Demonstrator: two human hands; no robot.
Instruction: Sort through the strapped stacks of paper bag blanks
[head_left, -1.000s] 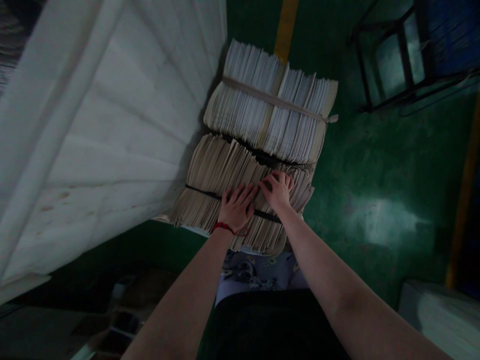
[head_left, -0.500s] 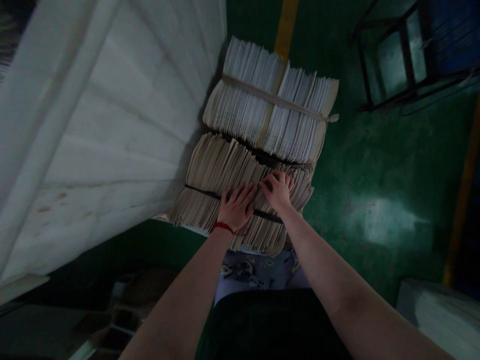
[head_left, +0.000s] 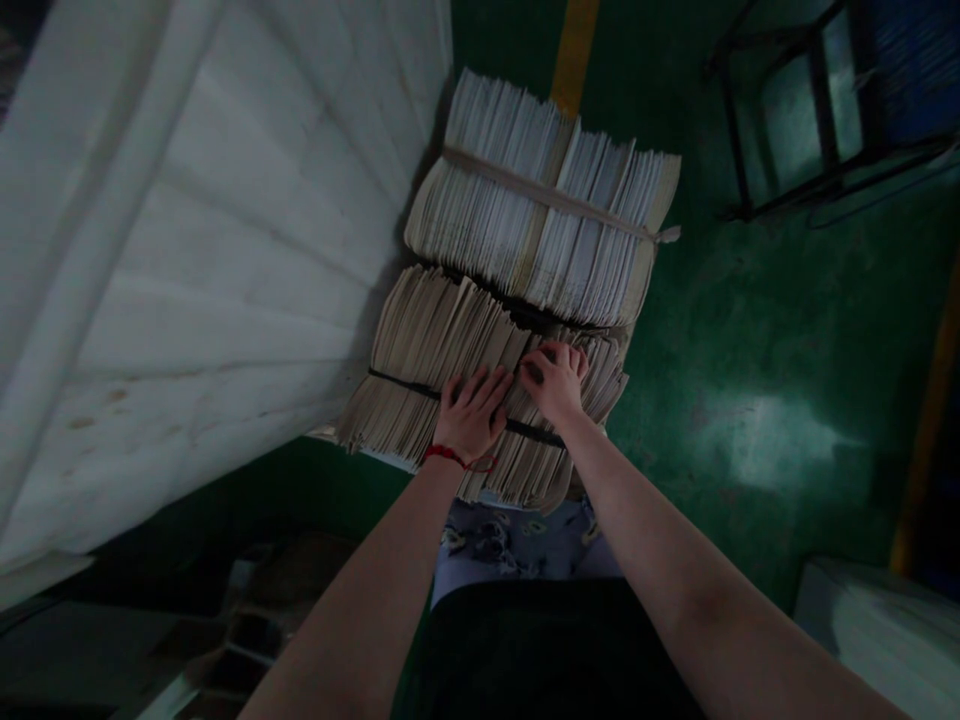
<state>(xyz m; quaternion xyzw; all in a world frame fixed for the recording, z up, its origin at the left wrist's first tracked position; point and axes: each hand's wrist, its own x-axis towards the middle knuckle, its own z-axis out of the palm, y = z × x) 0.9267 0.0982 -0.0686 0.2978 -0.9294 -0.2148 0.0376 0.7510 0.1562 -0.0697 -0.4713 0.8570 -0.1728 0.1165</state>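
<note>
A bundle of brownish paper or card sheets point(head_left: 420, 320) stands on edge, with a dark strap point(head_left: 405, 380) around its middle. My left hand point(head_left: 471, 415), with a red cord bracelet point(head_left: 446, 453) at the wrist, lies flat across the sheets and over the strap, fingers spread. To its right, my right hand point(head_left: 556, 380) rests on the same bundle with bent fingers, thumb and forefinger drawn together at the sheet edges. Whatever is between those fingertips is too small to make out. Just beyond lies a second bundle of whiter sheets point(head_left: 502, 225), tied with a pale strip point(head_left: 525, 188).
Large white wrapped stacks or sacks point(head_left: 247, 270) rise close on the left. The green floor point(head_left: 720, 330) carries a yellow line point(head_left: 576, 55). A dark metal frame point(head_left: 825, 120) with something blue stands at upper right. A pale box-like object point(head_left: 870, 630) is at lower right.
The view has shifted very slightly. Both hands stay in nearly the same place on the brownish bundle; the right thumb and forefinger have moved only a little.
</note>
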